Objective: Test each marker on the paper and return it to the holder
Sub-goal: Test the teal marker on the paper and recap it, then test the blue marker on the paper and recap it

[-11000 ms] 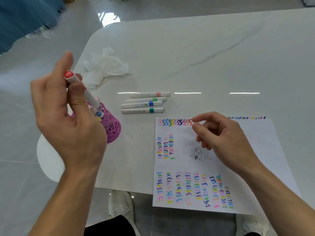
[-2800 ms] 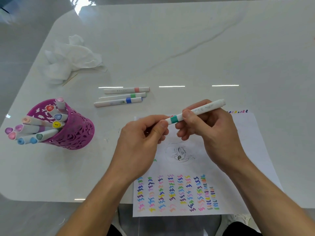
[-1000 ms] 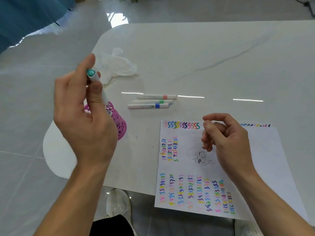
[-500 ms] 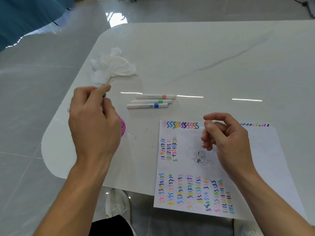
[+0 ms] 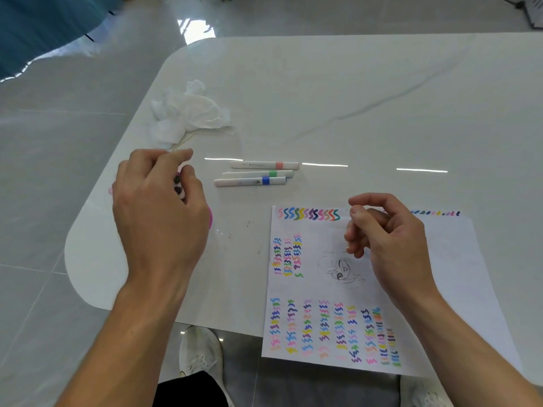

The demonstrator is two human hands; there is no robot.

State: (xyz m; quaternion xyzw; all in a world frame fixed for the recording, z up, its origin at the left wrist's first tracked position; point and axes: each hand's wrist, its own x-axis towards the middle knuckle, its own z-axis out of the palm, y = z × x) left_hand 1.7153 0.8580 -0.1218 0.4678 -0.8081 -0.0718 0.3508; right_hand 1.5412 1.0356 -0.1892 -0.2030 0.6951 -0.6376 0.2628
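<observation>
White table: your left hand covers the holder, grip impossible to tell; your right hand hangs loosely curled, empty, over the paper.

Looks like a room at home or at work, with a big white table streaked with grey, shiny grey floor tiles all round the table, and a scribbled paper at the table's near edge.
</observation>
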